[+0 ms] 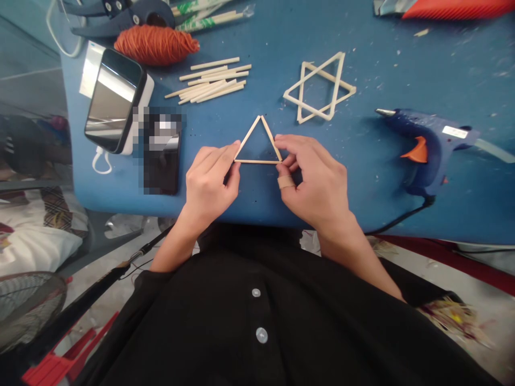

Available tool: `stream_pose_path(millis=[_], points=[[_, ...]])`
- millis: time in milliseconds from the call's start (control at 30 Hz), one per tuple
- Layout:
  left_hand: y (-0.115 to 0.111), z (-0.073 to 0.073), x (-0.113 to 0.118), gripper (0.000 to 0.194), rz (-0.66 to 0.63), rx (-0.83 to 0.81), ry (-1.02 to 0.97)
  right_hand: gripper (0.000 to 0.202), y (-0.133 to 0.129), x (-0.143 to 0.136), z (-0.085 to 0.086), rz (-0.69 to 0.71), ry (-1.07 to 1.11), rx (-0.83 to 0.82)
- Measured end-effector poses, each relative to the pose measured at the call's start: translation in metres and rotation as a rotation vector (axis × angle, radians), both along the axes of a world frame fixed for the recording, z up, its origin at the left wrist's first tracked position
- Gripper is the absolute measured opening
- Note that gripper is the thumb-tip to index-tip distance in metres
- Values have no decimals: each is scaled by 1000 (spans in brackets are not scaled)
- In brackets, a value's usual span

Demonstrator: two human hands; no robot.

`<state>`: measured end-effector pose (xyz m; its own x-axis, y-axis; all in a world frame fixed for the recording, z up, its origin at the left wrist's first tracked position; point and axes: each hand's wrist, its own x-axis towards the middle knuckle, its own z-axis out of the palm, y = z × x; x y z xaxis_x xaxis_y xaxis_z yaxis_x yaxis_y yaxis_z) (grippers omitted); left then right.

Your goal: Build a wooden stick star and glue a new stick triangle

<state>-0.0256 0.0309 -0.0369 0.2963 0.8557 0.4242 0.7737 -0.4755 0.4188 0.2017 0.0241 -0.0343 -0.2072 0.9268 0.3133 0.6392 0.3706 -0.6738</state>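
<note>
Three thin wooden sticks form a triangle lying on the blue table, its top corner pointing away from me. My left hand pinches the triangle's lower left corner between thumb and fingers. At the lower right corner, my right hand holds the sticks' ends, with a tan band around its thumb. The two upper ends nearly meet, with a small gap. Behind and to the right lies a six-pointed star made of sticks. Several loose sticks lie behind and to the left.
A blue glue gun with an orange trigger lies at the right. Orange twine, pliers and wrapped sticks are at the back left. A screened device and a dark phone lie left. A red-handled tool is back right.
</note>
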Motion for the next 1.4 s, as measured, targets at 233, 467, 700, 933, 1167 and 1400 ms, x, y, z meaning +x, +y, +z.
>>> stream_pose_path(millis=[233, 467, 700, 933, 1167, 1400], points=[[0, 1, -1, 33, -20, 8, -34, 46, -1, 1, -2, 6, 32, 10], [0, 0, 0, 33, 7, 31, 25, 42, -1, 1, -4, -21, -28, 15], [0, -1, -1, 33, -6, 4, -21, 44, -1, 2, -5, -15, -14, 45], [1, -1, 0, 33, -1, 66, -1, 41, 0, 2, -9, -21, -3, 103], [-1, 0, -2, 41, 17, 22, -36, 30, -6, 4, 8, -209, 33, 227], [0, 8, 1, 40, 16, 236, -97, 28, -32, 72, 30, -677, -87, 214]])
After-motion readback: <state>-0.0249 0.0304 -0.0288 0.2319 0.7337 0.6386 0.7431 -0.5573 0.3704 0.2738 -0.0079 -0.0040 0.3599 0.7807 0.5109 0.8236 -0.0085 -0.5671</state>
